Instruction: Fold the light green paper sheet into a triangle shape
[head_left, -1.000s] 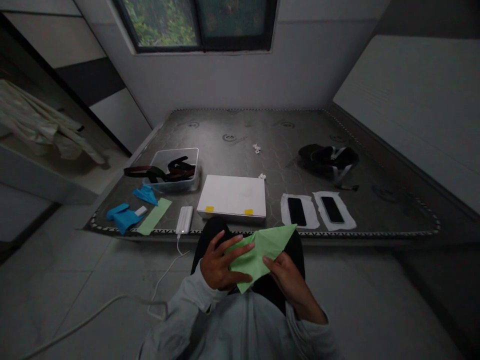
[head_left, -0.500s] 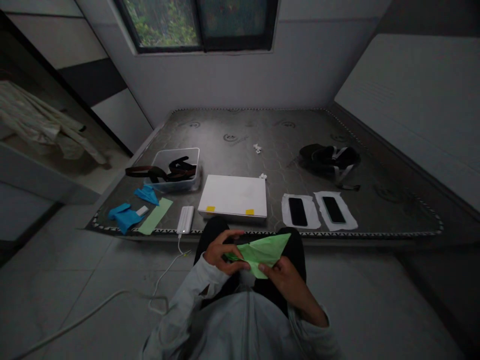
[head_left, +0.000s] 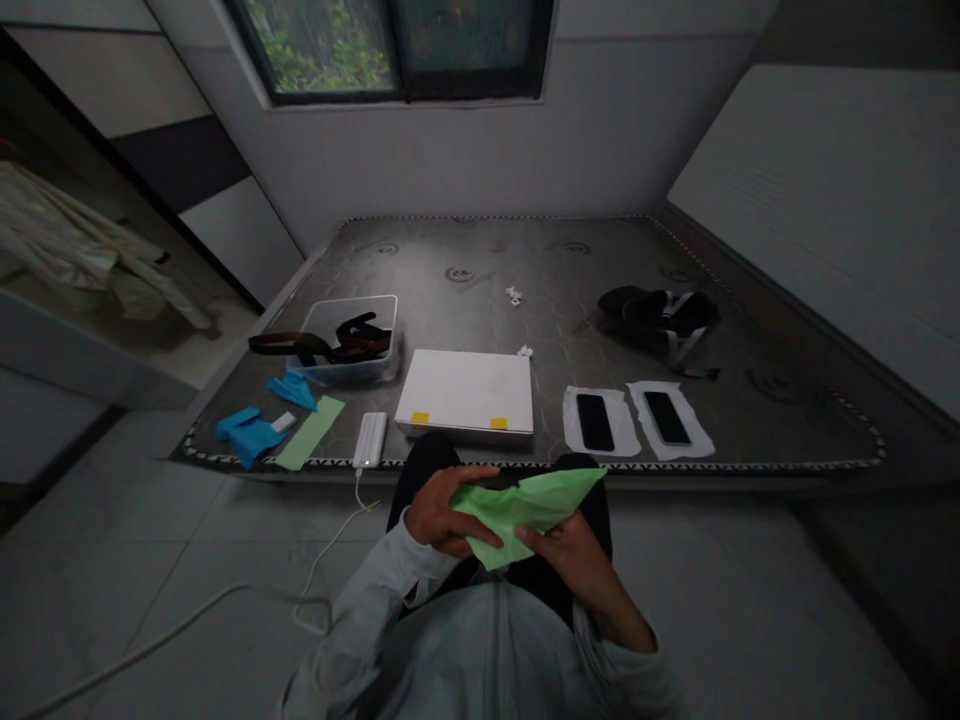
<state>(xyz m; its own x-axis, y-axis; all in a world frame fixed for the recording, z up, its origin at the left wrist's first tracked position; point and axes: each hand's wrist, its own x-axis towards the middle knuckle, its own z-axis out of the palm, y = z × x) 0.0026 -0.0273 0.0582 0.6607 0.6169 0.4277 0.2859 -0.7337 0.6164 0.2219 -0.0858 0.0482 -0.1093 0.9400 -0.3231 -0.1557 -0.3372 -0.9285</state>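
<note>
Green paper point(head_left: 517, 512): six o'clock, creased
Left hand point(head_left: 439, 515): your fingers part-closed, gripping its nine-o'clock end
Right hand point(head_left: 568, 545): your fingers pinch its four-o'clock edge
Tear risk: pulling unevenly could rip it

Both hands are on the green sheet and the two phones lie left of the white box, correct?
Not quite: the phones lie right of the white box, as the head view shows. The left hand and right hand are on the green sheet, as you said.
</note>
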